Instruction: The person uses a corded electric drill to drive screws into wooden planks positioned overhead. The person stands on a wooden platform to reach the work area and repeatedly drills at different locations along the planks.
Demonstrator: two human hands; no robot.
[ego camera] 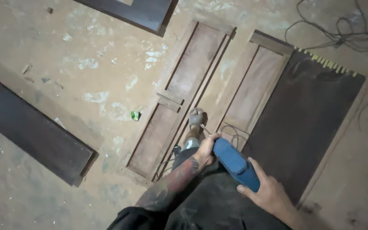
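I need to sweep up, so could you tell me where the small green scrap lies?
The small green scrap lies on the dusty floor, just left of the wooden door frame.

Blue power tool (235,164), probably drill, tilted, held above floor.

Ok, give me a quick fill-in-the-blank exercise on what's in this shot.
1. Both hands, left hand and right hand, hold a ____ power tool.
2. The person's foot wears a ____.
3. The wooden door frames lie flat on the ____.
4. The tangled cable lies at the top ____ of the view.

Missing words: blue; sandal; floor; right
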